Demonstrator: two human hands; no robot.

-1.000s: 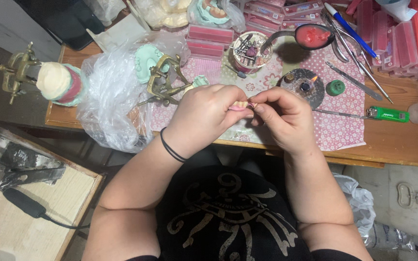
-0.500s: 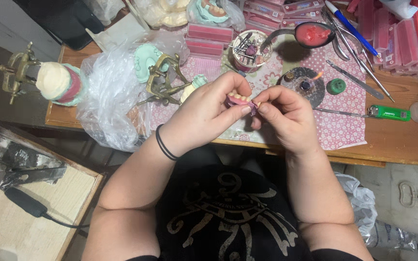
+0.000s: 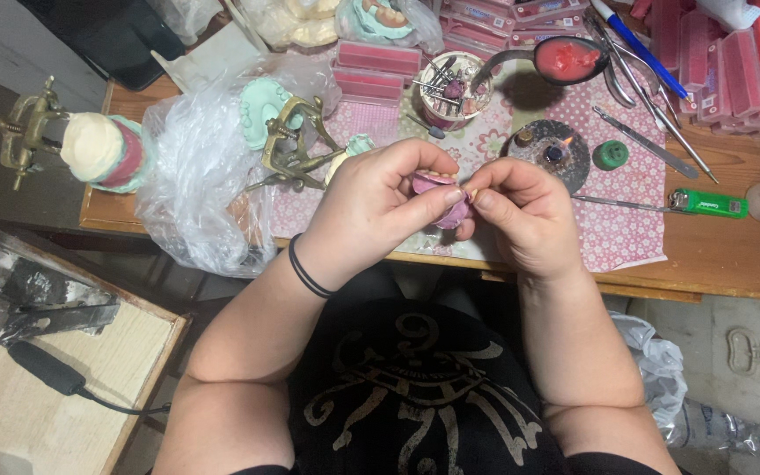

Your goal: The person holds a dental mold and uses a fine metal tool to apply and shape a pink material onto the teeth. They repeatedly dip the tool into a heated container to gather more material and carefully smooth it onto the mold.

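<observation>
Both hands are sitting a touch lower and nearer the table's front edge than half a second ago, with the pink piece now turning more of its rounded face upward. That pink wax denture base (image 3: 437, 195) is looking smooth, curved and matte, and it is staying between the two hands. Fingers of the left hand (image 3: 371, 207) are curling closed around its left side, thumb pressing on top. Closing narrowly, the right hand (image 3: 525, 211) is pinching the right edge with thumb and fingertips. A black hair band (image 3: 307, 271) is circling the left wrist. Just beyond the left hand a brass articulator (image 3: 296, 145) is standing beside crinkled clear plastic bag (image 3: 191, 176). Beyond the right hand a round dark burner (image 3: 549, 151) is resting on the flowered pink cloth (image 3: 617, 229), and a shiny green lighter (image 3: 707, 203) is lying well to the right.
</observation>
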